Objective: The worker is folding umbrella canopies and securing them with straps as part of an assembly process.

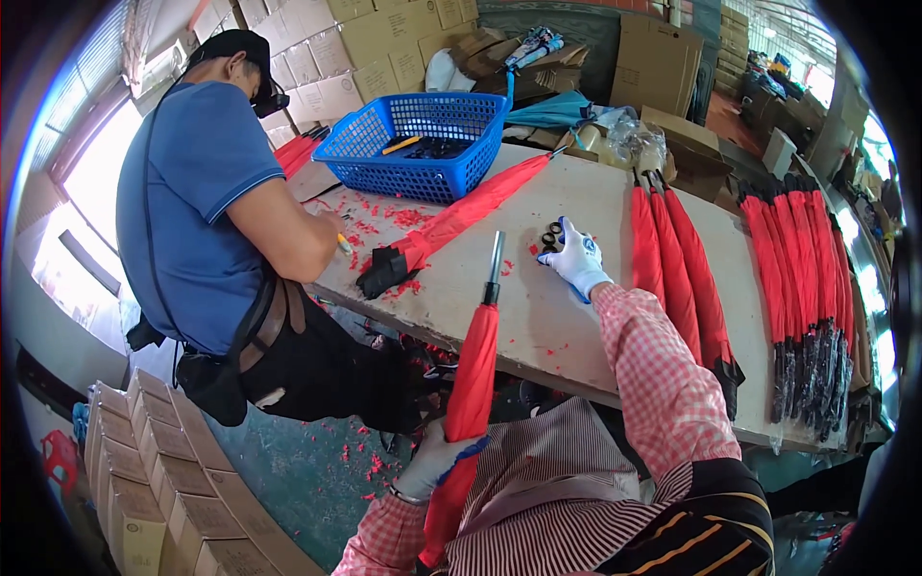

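Observation:
My left hand [437, 463], in a white and blue work glove, is closed around a folded red umbrella [473, 374]. The umbrella stands at a tilt in front of my apron, its bare metal shaft pointing up past the table edge. Over the table, my gloved right hand [578, 257] has finger and thumb apart beside several small black rings [551, 236]. The fingertips are at the rings; whether they touch one is hard to make out. Left of these rings lies another red umbrella [471, 206] with a black end.
Three red umbrellas [680, 259] lie right of my arm, beyond them a bundle in plastic [799, 278]. A blue basket [423, 182] holds dark small parts. A co-worker [206, 192] stands at left among red scraps. Cartons [158, 470] fill the lower left.

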Tool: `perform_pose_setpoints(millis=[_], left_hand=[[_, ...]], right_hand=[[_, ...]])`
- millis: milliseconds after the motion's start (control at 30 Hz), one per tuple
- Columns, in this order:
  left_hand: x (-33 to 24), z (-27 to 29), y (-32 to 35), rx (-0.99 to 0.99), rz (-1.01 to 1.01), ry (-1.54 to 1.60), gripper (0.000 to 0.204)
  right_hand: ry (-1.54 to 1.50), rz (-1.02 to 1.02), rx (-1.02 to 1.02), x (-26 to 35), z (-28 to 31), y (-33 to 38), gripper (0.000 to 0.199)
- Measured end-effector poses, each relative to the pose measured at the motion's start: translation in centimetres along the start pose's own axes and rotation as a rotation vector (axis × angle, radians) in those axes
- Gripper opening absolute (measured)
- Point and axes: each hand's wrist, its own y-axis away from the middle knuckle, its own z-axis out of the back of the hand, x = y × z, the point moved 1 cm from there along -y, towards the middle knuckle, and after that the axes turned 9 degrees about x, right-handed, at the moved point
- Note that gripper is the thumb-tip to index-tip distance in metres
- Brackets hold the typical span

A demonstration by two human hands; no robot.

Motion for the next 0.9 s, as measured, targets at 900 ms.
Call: perform_pose_setpoints(millis=[900], left_hand=[[-4.6,-10.1,11.2,0.098,-0.265,-0.455,0.079]], right_hand=[[-1.706,0.341,0.266,6.7,22.2,18.2,0.053]])
